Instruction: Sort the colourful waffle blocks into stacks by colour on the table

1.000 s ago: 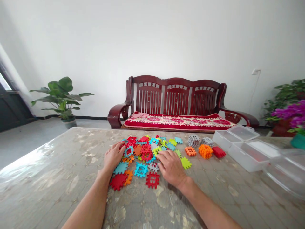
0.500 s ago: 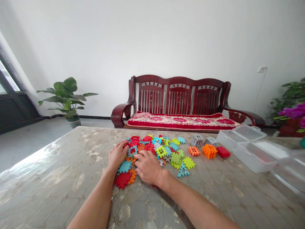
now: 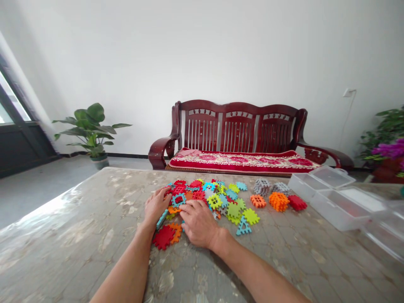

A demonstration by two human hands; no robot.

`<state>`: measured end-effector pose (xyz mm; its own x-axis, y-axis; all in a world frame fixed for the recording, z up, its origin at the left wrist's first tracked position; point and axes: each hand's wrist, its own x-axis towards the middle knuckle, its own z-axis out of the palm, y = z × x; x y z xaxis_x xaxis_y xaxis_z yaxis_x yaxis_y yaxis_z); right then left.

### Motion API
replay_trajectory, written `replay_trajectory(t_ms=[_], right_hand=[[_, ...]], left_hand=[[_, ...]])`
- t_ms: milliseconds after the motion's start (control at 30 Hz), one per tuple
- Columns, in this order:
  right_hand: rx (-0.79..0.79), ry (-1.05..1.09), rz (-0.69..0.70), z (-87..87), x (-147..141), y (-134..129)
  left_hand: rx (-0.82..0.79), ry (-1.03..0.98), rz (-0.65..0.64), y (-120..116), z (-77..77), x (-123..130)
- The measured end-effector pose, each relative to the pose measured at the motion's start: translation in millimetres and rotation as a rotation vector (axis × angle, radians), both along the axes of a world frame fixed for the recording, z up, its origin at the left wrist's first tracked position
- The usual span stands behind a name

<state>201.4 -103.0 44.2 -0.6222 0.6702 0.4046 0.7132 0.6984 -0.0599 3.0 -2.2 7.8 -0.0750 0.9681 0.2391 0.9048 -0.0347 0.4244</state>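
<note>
My left hand [image 3: 157,207] rests at the left edge of a pile of interlocking plastic tiles, its fingers curled. A blue tile [image 3: 162,219] stands on edge against its palm. My right hand [image 3: 199,224] lies low over the front of the pile, fingers bent and pressed together; whatever is under them is hidden. Its fingertips meet the corner of a blue window tile [image 3: 179,200]. In front of the hands lie a solid red tile [image 3: 163,237] and an orange tile [image 3: 176,232]. Lime tiles [image 3: 233,210] and a blue triangle tile [image 3: 243,226] spread to the right.
Sorted stacks stand further right: grey tiles [image 3: 261,186], orange tiles [image 3: 279,201] and red tiles [image 3: 297,202]. Clear plastic boxes [image 3: 339,208] with open lids sit at the table's right. Behind the patterned table [image 3: 104,219] is a wooden bench [image 3: 238,126].
The blue tile by my left hand has gone from lying flat to standing on edge, baring orange and lime tiles. The view has shifted slightly; both hands stay near the same spots.
</note>
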Motion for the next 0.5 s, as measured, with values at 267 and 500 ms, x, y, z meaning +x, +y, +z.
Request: replay_trajectory(t_ms=[267, 500], right_hand=[[-0.244, 0.587, -0.163, 11.3, 55, -8], [-0.496, 1.036, -0.477, -3.0, 125, 3]], left_hand=[[0.007, 0.007, 0.003, -1, 1.8, 1], [0.028, 0.027, 0.009, 1, -2.0, -1]])
